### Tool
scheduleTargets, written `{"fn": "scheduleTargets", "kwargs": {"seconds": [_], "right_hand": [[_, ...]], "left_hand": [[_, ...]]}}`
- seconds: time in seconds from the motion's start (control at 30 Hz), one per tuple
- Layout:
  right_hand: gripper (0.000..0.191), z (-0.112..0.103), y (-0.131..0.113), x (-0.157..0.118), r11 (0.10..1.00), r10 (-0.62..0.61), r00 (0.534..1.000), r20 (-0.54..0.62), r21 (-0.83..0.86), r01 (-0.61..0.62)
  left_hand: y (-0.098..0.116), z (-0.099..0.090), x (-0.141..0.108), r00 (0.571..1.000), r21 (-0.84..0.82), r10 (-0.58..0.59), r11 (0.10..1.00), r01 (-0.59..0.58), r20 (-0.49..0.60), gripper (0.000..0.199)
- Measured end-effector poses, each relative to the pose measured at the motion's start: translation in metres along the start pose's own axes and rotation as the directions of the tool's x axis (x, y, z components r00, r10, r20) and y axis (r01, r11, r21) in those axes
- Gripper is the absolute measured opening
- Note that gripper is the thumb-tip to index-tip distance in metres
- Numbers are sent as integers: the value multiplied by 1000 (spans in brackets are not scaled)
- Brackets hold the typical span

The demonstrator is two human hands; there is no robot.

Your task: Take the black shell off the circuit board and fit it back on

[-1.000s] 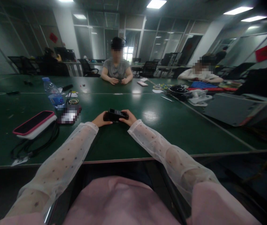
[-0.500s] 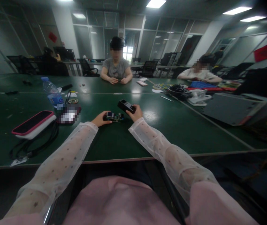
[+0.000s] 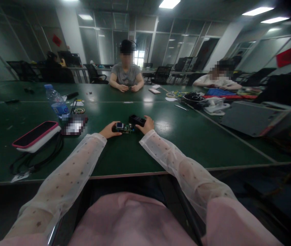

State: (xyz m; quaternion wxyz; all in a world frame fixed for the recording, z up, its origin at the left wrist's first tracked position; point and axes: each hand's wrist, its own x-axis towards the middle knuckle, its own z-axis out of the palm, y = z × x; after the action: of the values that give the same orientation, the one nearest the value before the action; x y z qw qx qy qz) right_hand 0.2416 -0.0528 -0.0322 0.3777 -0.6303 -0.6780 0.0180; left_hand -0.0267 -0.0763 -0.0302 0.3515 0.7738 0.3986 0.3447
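Note:
My left hand (image 3: pixel 111 130) grips a small green circuit board (image 3: pixel 126 129) by its left end, thumb in front and fingers behind. A little square screen (image 3: pixel 120 125) sits on the board near those fingers. In my right hand (image 3: pixel 148 124) is a black rectangular case (image 3: pixel 136 120), held by its right end with the fingers closed round it. The case is just behind and to the right of the board; whether the two touch I cannot tell. Both are over the green table in front of me.
On the left of the green table (image 3: pixel 125 160) lie a pink-edged case (image 3: pixel 36 135), a blurred-out flat item (image 3: pixel 75 124) and a plastic bottle (image 3: pixel 57 100). A grey metal box (image 3: pixel 250 118) and cables (image 3: pixel 193 99) are at right. A person (image 3: pixel 126 73) sits opposite.
The black case in my right hand has tipped and lowered slightly, so its lighter inner face shows less. My left hand and the circuit board have stayed nearly still.

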Motion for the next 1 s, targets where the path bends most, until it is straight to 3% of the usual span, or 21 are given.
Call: {"fn": "scheduleTargets", "kwargs": {"seconds": [0.3, 0.57, 1.0], "right_hand": [[61, 0, 1, 0, 996, -2, 1000, -2, 93, 2], [52, 4, 6, 3, 991, -27, 1000, -5, 129, 27], [55, 3, 9, 6, 994, 24, 999, 32, 108, -27]], "left_hand": [[14, -1, -3, 1000, 18, -29, 999, 29, 0, 74], [10, -1, -2, 1000, 25, -13, 1000, 13, -5, 75], [2, -1, 0, 1000, 5, 29, 1000, -29, 7, 74]]}}
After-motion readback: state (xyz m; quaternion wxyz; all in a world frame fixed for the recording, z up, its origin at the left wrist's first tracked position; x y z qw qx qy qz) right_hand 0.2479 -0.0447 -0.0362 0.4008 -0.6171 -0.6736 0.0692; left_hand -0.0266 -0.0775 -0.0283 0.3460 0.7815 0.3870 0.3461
